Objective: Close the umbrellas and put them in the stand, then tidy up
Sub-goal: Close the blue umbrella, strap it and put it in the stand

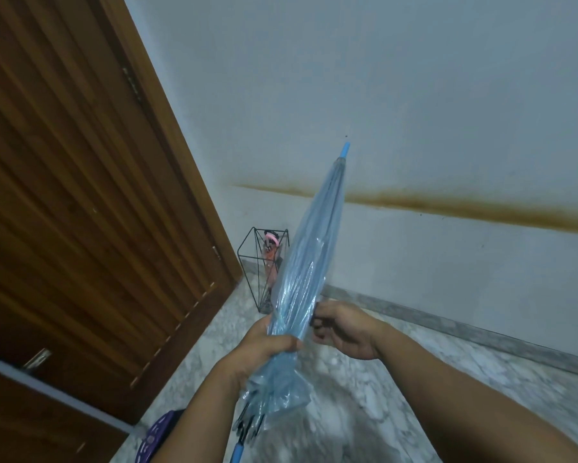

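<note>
Left hand (264, 342) grips folded blue umbrella (309, 259) mid-canopy, tip up; right hand (342, 329) pinches its strap, unfastened. Wire stand (247, 259) in corner holds pink umbrella (270, 259). Purple umbrella (159, 436) on floor, still pending

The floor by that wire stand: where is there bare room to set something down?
Bare marble floor runs right of the wire stand, along the wall's skirting. The stand itself already holds a pink umbrella. It is crowded near the door, where a purple thing lies, and in front, where both hands hold the blue umbrella.
</note>
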